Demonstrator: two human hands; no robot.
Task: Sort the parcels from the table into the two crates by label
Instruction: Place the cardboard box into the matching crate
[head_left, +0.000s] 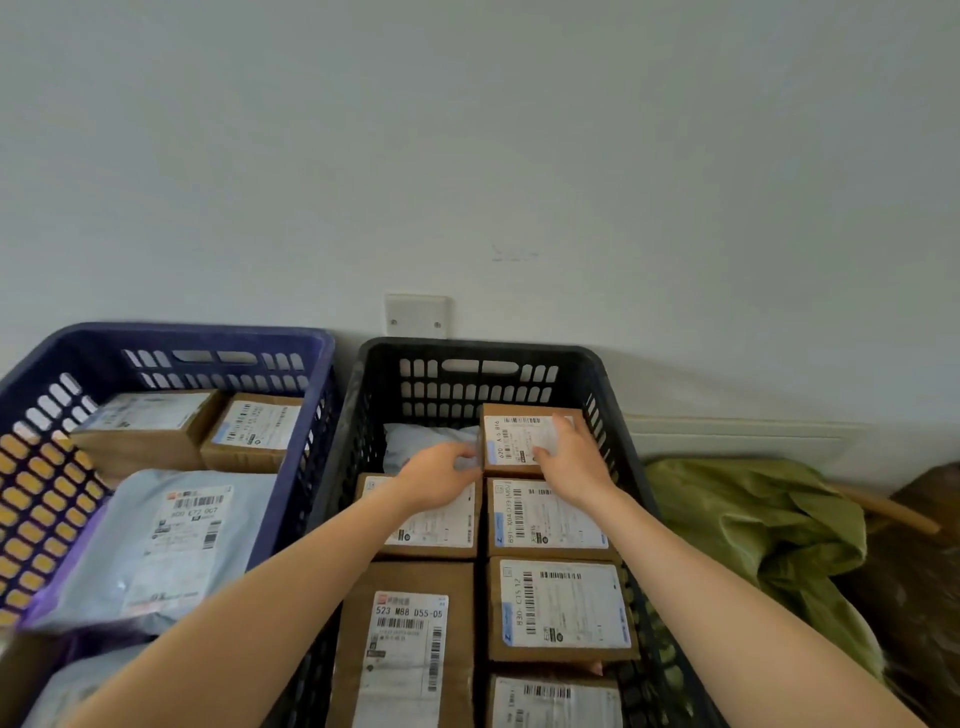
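Black crate: the black slotted plastic crate (483, 349) is standing against the pale painted wall (519, 156), with its left side close against the neighbouring crate.
Blue crate: the blue slotted plastic crate (197, 332) is standing to the left. It is holding two plain cardboard cartons (145, 426) side by side at its far end and a large grey plastic mailer (166, 540) nearer the camera, label facing up.
Task parcel: the small brown cardboard box (511, 441) with a white barcode label is sitting in the far right corner of the black crate, label up. Whether it is resting on something or being held raised cannot be told.
Left hand: the left hand (441, 475) is pinching the left edge of the small brown cardboard box, fingers curled in narrow.
Right hand: the right hand (571, 457) is lying over the right part of the box top, fingers reaching across the label and thumb pressing the near side, so it is gripping the box.
Black crate contents: a crumpled pale mailer bag (426, 441) is lying in the far left corner, just beside the held box. Five labelled cardboard parcels (561, 608) are lying nearer the camera in two columns, packed edge to edge, labels up.
Surroundings: a crumpled green plastic sheet (753, 519) is lying to the right of the black crate, and a white wall plate (417, 315) is showing above the gap between the crates.
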